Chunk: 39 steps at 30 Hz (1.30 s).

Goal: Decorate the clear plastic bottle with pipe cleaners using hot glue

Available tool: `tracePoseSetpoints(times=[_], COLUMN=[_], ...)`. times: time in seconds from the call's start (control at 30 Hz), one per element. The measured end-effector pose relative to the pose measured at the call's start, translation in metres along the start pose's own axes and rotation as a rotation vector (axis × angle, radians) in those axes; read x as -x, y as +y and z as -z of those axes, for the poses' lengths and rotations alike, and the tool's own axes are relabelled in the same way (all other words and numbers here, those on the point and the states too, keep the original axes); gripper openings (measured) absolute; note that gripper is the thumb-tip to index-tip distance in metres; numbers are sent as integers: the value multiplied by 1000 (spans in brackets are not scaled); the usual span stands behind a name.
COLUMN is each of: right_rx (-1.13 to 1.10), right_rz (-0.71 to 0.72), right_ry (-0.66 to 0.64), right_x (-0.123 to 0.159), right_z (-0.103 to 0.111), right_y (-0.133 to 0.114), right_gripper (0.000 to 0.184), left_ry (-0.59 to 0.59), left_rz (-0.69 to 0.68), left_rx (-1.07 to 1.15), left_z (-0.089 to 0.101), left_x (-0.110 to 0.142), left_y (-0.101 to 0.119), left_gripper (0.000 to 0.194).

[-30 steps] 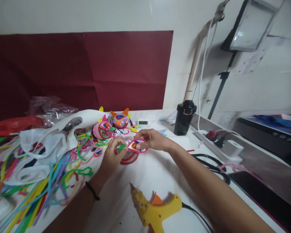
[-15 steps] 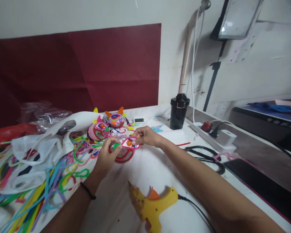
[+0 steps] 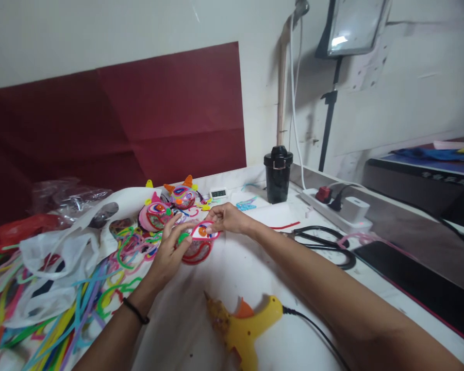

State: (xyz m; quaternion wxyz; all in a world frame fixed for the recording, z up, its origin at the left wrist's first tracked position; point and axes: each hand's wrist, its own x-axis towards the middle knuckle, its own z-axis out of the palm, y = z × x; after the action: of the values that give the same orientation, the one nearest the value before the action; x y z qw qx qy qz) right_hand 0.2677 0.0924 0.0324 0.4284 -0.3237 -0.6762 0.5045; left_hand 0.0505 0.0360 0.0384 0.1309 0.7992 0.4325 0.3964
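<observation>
Between my two hands is a pipe-cleaner animal head (image 3: 198, 254) with a red-edged mouth, a green nose and a pink-rimmed eye around an orange centre. My left hand (image 3: 172, 250) is closed on its left side near the green nose. With thumb and fingers, my right hand (image 3: 225, 218) pinches the right end of the pink-rimmed eye. Just behind stand two similar decorated heads, a pink one (image 3: 153, 215) and one with orange ears (image 3: 183, 195). On the table in front of me lies a yellow glue gun (image 3: 247, 327), its nozzle pointing up and left.
Loose pipe cleaners (image 3: 58, 324) and white plastic bags (image 3: 58, 250) cover the left side. At the back are a small digital clock (image 3: 218, 193) and a black cup (image 3: 278, 178). Black-handled scissors (image 3: 325, 242), a power strip (image 3: 334, 211) and a dark phone-like slab (image 3: 417, 288) lie right.
The view has shifted slightly right. My left fingers have stretched further over the top of the animal head, while my right hand keeps its pinch at the eye.
</observation>
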Motion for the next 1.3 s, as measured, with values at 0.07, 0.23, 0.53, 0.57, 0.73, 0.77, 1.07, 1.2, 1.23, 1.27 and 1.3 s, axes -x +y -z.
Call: tracePoseSetpoints(times=[0.07,0.23,0.53,0.57,0.73,0.77,1.07,1.2,1.23,1.27,1.3], right_rx=[-11,-35,-61,-64,-84,-87,-92,-97,-97,-96,-95], right_rz=[6,26,23,18,-15,-21,-37,-6,3,11,18], right_ry=[-6,4,-34,-44,-93,-102,-88,-59,-53,-48,-44], right_x=[0,-1,2,3,5,6,0,-1,-2,-2,-2], right_z=[0,-1,5,6,12,13,8,2,1,0,-1], right_y=[1,5,4,3,6,8,20,23,24,24,24], right_gripper=[53,53,51,51,52,52,52,52,52,53,53], left_ry=[-38,-72,-54,-52,-61,-64,-35,-3,2,8,16], left_rz=[-21,-39,-30,-27,-11,-7,14,18,21,21,18], left_rx=[-35,-54,-33,-34,-21,-17,25,34,39,47,57], left_z=[2,2,-1,0,3,3,2,1,1,0,0], left_x=[0,-2,0,0,1,1,0,0,0,0,1], left_y=[-1,-8,-19,-19,-16,-15,-21,-28,-29,-30,-31], left_gripper=[30,34,34,34,34,34,35,38,38,38,38])
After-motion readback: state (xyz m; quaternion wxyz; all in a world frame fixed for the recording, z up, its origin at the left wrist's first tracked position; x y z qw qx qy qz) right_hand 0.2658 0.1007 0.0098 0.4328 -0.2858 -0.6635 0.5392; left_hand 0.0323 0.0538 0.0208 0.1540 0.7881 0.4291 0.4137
